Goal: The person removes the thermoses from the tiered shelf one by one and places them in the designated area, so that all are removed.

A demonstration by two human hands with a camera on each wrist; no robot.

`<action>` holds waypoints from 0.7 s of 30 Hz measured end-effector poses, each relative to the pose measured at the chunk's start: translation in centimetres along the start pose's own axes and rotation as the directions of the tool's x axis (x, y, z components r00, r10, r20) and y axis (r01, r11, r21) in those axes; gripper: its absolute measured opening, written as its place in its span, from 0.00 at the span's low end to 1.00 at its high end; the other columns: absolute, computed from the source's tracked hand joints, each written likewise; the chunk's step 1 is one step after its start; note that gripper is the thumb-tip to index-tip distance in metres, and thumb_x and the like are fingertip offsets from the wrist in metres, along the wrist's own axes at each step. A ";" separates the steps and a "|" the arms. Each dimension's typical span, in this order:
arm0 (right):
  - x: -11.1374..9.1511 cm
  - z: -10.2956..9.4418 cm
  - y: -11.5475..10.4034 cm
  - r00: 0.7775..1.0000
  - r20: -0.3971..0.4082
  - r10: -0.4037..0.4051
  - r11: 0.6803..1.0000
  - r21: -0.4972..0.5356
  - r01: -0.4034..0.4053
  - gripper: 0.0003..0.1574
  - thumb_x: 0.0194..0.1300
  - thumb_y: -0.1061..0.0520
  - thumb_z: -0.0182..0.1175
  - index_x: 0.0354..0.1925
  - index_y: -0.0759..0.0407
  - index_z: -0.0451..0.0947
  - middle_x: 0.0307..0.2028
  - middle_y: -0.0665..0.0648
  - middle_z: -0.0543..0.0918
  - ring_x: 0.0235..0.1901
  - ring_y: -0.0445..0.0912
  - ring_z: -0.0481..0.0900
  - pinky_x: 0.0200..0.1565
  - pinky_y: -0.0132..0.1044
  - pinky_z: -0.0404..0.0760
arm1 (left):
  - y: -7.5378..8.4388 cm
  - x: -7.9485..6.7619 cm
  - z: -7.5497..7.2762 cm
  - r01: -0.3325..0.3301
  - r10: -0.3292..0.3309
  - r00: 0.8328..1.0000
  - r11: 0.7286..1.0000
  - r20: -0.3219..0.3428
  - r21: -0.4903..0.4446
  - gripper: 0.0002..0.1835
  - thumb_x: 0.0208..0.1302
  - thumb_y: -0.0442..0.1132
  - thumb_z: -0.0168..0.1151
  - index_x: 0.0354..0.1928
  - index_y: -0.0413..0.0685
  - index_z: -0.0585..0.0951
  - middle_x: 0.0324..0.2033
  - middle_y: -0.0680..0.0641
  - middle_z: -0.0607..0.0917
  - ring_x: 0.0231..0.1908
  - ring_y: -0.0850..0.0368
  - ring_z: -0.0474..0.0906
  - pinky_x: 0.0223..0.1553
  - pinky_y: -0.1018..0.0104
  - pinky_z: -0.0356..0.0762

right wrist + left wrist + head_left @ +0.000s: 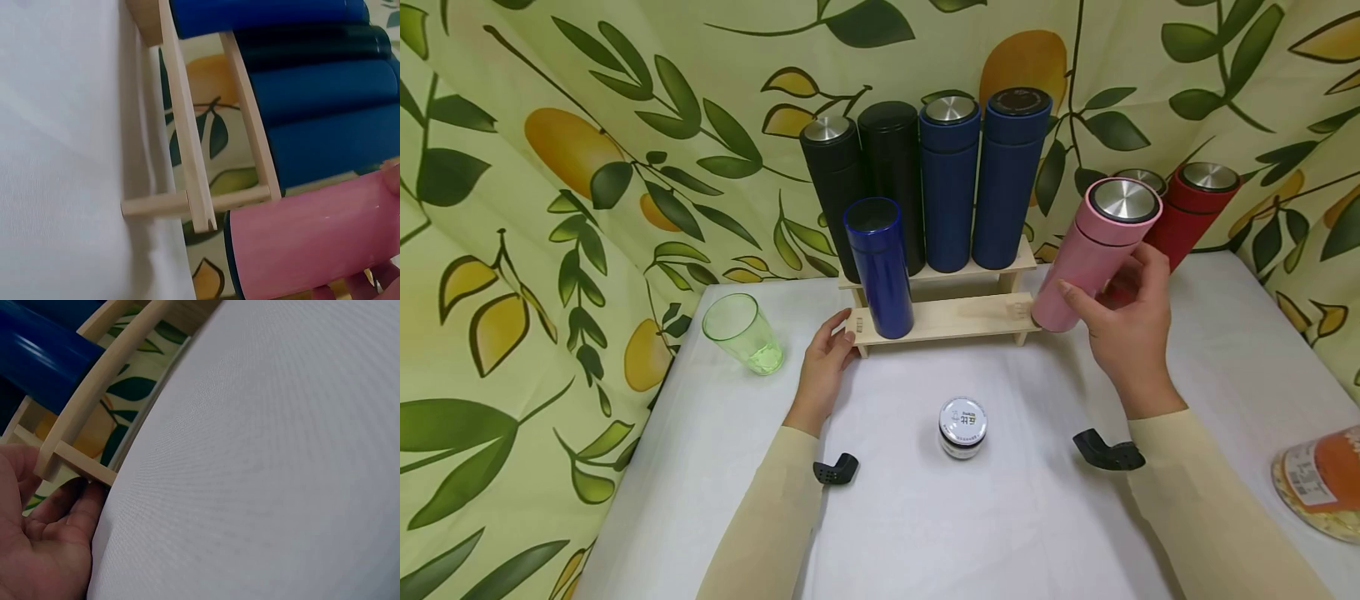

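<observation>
My right hand [1131,333] grips a pink thermos [1090,254] with a steel-topped lid, thumb on the near side. The thermos tilts beside the right end of a two-step wooden rack [962,318]. In the right wrist view, the pink thermos's base [233,256] is close to the lower step's end. At the rack's left end, my left hand [822,371] holds the lower step, with fingers [84,512] curled by its leg. A shiny blue thermos [882,283] stands on the left of that step. Two black thermoses [891,192] and two dark blue ones [951,200] fill the upper step.
A red thermos [1197,212] stands behind my right hand, partly hiding another steel lid [1142,177]. A green glass [741,333] is at the left, a small white-lidded jar [963,425] in front of the rack. An orange-labelled tub [1326,479] sits at the right edge.
</observation>
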State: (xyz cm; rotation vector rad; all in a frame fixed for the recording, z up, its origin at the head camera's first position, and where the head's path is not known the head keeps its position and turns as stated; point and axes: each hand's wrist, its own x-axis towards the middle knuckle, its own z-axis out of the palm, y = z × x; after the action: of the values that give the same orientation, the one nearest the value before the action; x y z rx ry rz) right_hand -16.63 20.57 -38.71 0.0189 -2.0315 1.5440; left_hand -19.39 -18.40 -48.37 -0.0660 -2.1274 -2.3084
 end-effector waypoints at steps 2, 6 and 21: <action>0.0 -0.4 0.1 1.000 -0.027 0.011 1.000 -0.012 -0.011 0.50 0.67 0.65 0.76 0.78 0.44 0.65 0.67 0.52 0.76 0.63 0.48 0.74 0.61 0.36 0.80 | 0.0 0.0 0.0 0.001 -0.001 1.000 1.000 0.001 -0.002 0.26 0.87 0.35 0.54 0.81 0.48 0.70 0.70 0.36 0.78 0.68 0.46 0.77 0.66 0.57 0.79; 0.0 -1.0 0.2 0.994 -0.092 0.061 0.995 -0.073 -0.068 0.51 0.68 0.63 0.75 0.79 0.44 0.63 0.70 0.49 0.74 0.65 0.44 0.71 0.65 0.37 0.78 | 0.1 -0.1 0.1 0.002 -0.002 1.000 1.000 0.002 -0.004 0.26 0.87 0.35 0.54 0.81 0.48 0.70 0.70 0.36 0.77 0.68 0.46 0.77 0.67 0.56 0.78; 0.9 -4.2 1.3 0.931 -0.276 0.237 0.956 -0.107 -0.275 0.49 0.71 0.57 0.74 0.80 0.39 0.61 0.67 0.44 0.71 0.63 0.37 0.69 0.62 0.34 0.75 | 0.1 -0.1 0.0 0.001 -0.001 1.000 1.000 0.002 0.001 0.26 0.87 0.35 0.54 0.81 0.48 0.70 0.70 0.36 0.78 0.68 0.46 0.77 0.66 0.59 0.79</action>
State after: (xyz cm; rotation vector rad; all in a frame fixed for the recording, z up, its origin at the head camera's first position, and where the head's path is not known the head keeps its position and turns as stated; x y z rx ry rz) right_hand -15.94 25.03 -38.76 -0.5004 -1.9836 1.4564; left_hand -19.30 -18.40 -48.27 -0.0670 -2.1296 -2.3087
